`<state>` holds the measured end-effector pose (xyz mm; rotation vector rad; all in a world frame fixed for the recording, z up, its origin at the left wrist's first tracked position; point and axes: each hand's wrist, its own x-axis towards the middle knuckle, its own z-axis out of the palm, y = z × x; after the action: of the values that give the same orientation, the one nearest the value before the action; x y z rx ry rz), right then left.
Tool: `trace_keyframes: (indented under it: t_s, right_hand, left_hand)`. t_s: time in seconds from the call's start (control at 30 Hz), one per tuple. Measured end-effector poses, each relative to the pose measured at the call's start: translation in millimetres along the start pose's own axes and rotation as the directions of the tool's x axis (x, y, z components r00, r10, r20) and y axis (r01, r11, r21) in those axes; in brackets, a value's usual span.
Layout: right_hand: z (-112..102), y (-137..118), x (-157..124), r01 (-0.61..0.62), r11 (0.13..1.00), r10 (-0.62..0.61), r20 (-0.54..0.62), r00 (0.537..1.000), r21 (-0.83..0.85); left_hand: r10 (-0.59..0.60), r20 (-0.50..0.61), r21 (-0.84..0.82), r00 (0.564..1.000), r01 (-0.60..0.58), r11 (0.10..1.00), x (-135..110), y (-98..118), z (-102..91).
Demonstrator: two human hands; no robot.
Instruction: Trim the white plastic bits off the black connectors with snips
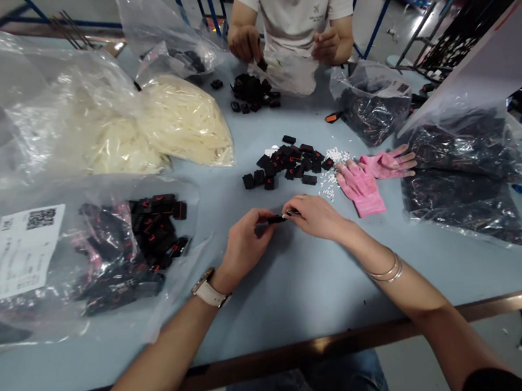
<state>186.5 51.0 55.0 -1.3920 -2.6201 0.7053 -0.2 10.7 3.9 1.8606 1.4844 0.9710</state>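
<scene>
My left hand (247, 240) is closed on a small black plastic connector housing (276, 219), pinched between thumb and fingers. Against it, my right hand (312, 215) has its fingers pressed together around a slim dark item, too small to make out. Just beyond both hands lies a loose pile of black connector housings (292, 161), some with red-orange inserts. To its right are scattered small white pieces (329, 185) and a pair of pink gloves (363, 191).
A clear bag (29, 257) of black housings lies open on the left, with bags of cream-coloured parts (182, 116) behind it. Filled bags (464, 180) lie at the right. Across the table (265, 319), a person in a white shirt handles a plastic bag (290, 74) beside another black pile (252, 90).
</scene>
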Motion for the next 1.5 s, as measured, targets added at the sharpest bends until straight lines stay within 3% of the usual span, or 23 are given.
trace_keyframes:
  t_s: [0.53, 0.9, 1.07, 1.27, 1.5]
  right_hand:
    - [-3, -15, -4, -0.015, 0.977, 0.035, 0.089, 0.995, -0.211]
    - [5, -22, -8, 0.02, 0.926, 0.01, 0.078, 0.997, -0.377]
    - [7, -25, -8, 0.006, 0.932, 0.018, 0.064, 0.998, -0.364]
    - [9, -15, -2, -0.063, 0.967, 0.065, 0.001, 0.998, -0.246]
    - [16, -7, -2, 0.004, 0.98, -0.011, -0.036, 0.999, -0.201]
  left_hand:
    - [0.01, 0.004, 0.037, 1.0, -0.011, 0.999, -1, 0, 1.0]
    - [0.012, 0.036, 0.1, 0.999, -0.016, 0.995, -2, 3, 0.4]
    - [0.011, 0.033, 0.098, 0.999, -0.014, 0.995, -2, 5, -0.4]
    - [-0.097, 0.001, 0.024, 0.995, 0.097, 0.995, 3, 3, -2.2]
    - [-0.121, 0.002, -0.007, 0.993, 0.121, 0.993, 4, 1, -1.5]
